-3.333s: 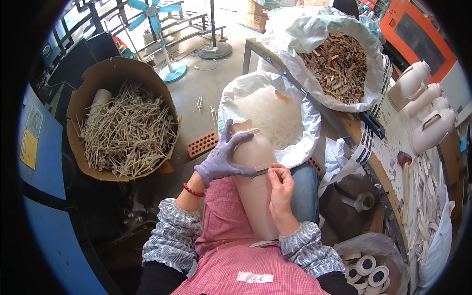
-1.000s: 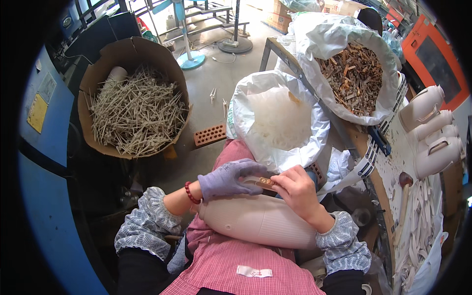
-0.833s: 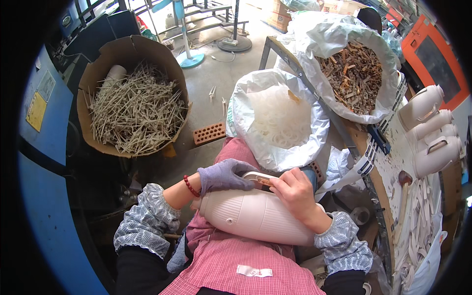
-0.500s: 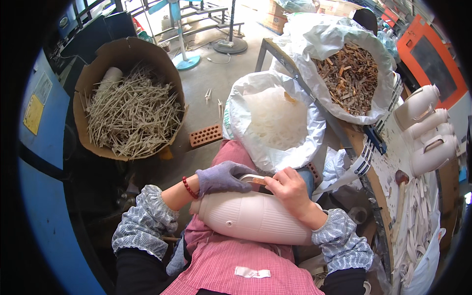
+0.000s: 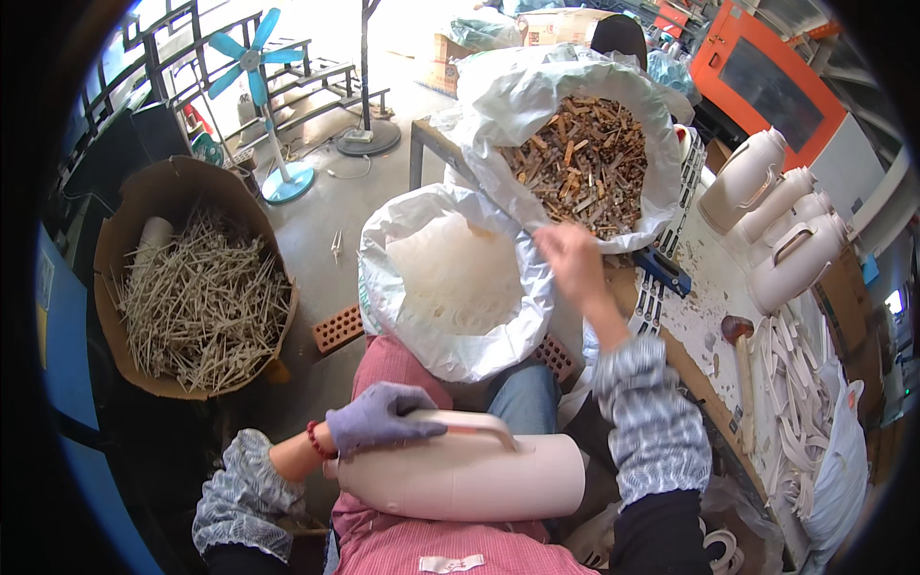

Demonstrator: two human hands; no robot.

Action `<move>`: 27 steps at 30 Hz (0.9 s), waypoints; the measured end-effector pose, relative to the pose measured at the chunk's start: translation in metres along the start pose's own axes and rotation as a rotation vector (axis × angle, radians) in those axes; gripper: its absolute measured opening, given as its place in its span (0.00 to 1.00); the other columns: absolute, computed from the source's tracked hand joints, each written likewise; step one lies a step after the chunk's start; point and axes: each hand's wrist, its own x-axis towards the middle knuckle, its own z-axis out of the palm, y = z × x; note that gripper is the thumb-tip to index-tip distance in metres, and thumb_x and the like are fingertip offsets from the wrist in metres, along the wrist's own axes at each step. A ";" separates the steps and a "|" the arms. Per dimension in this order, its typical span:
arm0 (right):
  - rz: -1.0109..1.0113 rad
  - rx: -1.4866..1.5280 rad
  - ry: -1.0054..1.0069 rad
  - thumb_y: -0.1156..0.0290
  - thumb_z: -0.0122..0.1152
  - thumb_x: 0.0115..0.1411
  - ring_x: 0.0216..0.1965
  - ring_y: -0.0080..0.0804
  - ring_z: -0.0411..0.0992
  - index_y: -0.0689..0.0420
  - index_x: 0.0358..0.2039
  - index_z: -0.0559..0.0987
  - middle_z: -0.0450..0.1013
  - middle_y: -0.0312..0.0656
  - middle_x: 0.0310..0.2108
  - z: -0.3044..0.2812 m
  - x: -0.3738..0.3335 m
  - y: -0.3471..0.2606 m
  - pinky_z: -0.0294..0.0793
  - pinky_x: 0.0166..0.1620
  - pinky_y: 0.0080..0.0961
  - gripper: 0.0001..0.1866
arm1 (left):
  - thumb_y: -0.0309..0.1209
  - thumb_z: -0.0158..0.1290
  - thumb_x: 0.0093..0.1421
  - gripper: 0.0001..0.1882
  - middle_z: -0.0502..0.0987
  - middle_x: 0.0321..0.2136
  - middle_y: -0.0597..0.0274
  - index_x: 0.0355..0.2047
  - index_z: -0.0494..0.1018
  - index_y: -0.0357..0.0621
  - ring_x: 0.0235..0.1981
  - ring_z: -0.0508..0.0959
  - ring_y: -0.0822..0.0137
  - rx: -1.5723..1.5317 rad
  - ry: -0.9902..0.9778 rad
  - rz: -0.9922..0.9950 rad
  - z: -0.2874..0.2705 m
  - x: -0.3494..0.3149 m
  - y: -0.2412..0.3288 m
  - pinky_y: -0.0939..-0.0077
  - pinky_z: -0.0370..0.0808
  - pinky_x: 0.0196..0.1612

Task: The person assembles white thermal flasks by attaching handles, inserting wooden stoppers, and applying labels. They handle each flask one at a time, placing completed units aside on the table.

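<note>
Across my lap lies a pale pink plastic jug [image 5: 460, 476] on its side, with its handle [image 5: 479, 422] facing up. My left hand [image 5: 383, 416], in a purple glove, is closed over the jug's left end, around the near end of its handle. Bare and blurred by motion, my right hand [image 5: 573, 264] is raised away from the jug. It hangs by the edge of a white sack [image 5: 489, 125] of small brown strips [image 5: 585, 163]. Its fingers are too smeared to show what they hold, if anything.
A white sack [image 5: 379, 230] of translucent pieces stands before my knees. At left is a cardboard drum [image 5: 120, 374] of thin beige sprues. Several pink jugs [image 5: 795, 264], a mallet [image 5: 736, 331] and pale strips [image 5: 795, 412] sit on the right-hand bench. A blue fan [image 5: 251, 59] stands behind.
My right hand has left the jug's handle and moved up and right to the sack of brown strips. The jug has rolled so its handle sits on top. The view has shifted right.
</note>
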 end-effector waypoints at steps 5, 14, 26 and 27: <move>0.486 -0.456 0.021 0.64 0.61 0.55 0.44 0.46 0.73 0.59 0.34 0.83 0.78 0.48 0.35 0.023 0.076 0.097 0.72 0.47 0.38 0.12 | 0.42 0.66 0.48 0.18 0.77 0.28 0.63 0.37 0.79 0.49 0.32 0.77 0.59 0.570 0.077 0.659 -0.002 -0.013 0.021 0.66 0.74 0.38; 0.774 -0.547 -0.059 0.50 0.65 0.54 0.56 0.45 0.63 0.52 0.41 0.82 0.72 0.43 0.50 0.043 0.096 0.096 0.64 0.54 0.43 0.21 | 0.35 0.67 0.43 0.21 0.78 0.35 0.67 0.41 0.80 0.52 0.41 0.76 0.62 0.677 0.193 0.634 0.007 -0.048 0.013 0.65 0.73 0.47; 0.310 0.184 -0.155 0.66 0.71 0.51 0.24 0.24 0.73 0.62 0.29 0.81 0.77 0.40 0.22 -0.004 0.044 0.006 0.71 0.29 0.24 0.13 | 0.41 0.63 0.49 0.21 0.78 0.37 0.64 0.44 0.78 0.53 0.42 0.77 0.60 0.703 0.302 0.667 0.020 -0.075 -0.011 0.64 0.73 0.48; 0.262 0.278 -0.282 0.69 0.71 0.51 0.24 0.19 0.70 0.63 0.29 0.81 0.75 0.38 0.21 0.000 0.015 -0.019 0.70 0.29 0.21 0.11 | 0.40 0.63 0.49 0.22 0.77 0.38 0.63 0.45 0.77 0.53 0.43 0.77 0.59 0.693 0.298 0.622 0.023 -0.079 -0.016 0.64 0.73 0.48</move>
